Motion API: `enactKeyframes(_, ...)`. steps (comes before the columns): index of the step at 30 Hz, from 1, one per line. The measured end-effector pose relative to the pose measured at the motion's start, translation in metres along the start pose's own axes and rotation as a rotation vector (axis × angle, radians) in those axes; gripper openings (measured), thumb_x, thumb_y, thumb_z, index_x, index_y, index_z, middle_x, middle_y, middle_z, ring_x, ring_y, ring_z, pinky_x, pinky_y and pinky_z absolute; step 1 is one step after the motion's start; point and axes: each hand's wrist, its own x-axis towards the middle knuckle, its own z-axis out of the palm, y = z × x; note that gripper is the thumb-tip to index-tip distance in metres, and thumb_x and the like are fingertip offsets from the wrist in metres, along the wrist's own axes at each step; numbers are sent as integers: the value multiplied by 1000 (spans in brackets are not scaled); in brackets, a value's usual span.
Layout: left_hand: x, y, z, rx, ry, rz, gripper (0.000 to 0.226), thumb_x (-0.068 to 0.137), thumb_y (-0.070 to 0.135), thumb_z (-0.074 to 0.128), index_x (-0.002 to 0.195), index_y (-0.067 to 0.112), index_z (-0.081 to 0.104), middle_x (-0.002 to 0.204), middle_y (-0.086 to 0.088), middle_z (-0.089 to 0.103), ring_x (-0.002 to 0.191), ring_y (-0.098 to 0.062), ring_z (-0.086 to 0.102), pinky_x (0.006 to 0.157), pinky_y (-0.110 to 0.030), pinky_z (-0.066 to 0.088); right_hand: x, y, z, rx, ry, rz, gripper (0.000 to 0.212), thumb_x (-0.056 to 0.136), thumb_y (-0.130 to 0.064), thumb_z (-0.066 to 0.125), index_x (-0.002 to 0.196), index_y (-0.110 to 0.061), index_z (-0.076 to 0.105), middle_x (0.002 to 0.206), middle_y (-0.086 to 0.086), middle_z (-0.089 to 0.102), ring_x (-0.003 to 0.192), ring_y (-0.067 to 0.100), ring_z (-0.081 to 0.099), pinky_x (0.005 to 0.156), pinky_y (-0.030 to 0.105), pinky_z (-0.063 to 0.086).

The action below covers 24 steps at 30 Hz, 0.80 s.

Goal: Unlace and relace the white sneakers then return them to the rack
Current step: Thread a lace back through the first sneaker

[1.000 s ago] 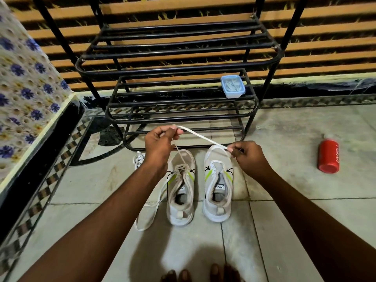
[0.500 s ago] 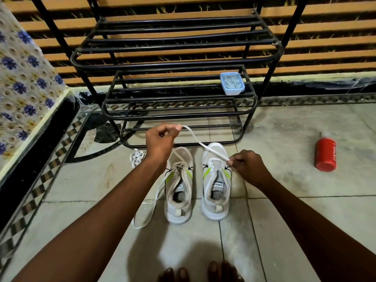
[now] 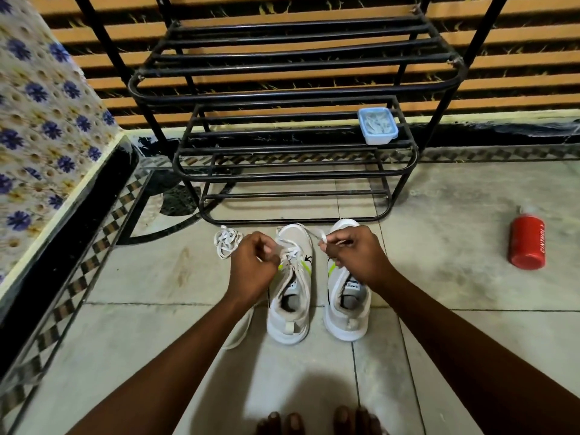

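tiled floor (image 3: 455,246) | tub (image 3: 378,125) on rack (image 3: 295,92), contents unclear | both hands' fingers pinch lace (image 3: 321,235)

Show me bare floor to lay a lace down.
Free: tiles between the right sneaker and the red bottle; tiles left of the left sneaker, below the bundled lace. Crowded: between the sneakers' toes and the rack.

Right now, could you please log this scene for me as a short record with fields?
setting: tiled floor in front of a black metal rack
left sneaker: on floor, partly laced
right sneaker: on floor beside it
left hand: pinches a white lace
right hand: pinches the lace too
loose lace: bundled left of the sneakers
rack contents: blue box, middle shelf
other: red bottle lying at right
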Motion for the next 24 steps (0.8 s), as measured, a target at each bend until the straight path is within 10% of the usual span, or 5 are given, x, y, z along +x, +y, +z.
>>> enactKeyframes(5,-18,-19,5,173,-328,-3,37,66,22,84,98,25,64,98,3,60,84,-11,59,74,-24,48,4,-1,18,3,-39,30,11,85,-4,75,79,-14,74,64,8,71,60,20,70,59,30,53)
enactKeyframes(11,-9,-24,10,313,-283,24,25,77,35,72,94,20,61,94,3,60,84,-18,60,76,-35,50,11,0,48,-25,-47,40,14,83,1,76,80,-1,63,65,7,69,57,13,67,53,22,47)
enactKeyframes(19,-12,-53,3,-355,-219,-468,24,75,22,68,99,16,73,74,-2,65,67,-22,59,63,-33,48,26,10,79,-236,-2,28,30,80,3,75,61,-17,64,65,-10,68,61,-7,61,65,14,43)
enactKeyframes(24,-13,-57,4,-445,-266,-480,23,75,20,65,96,18,74,81,-9,66,77,-26,59,72,-42,48,29,11,92,-300,1,10,27,78,-4,79,61,-21,66,67,-6,70,59,-3,59,63,12,41)
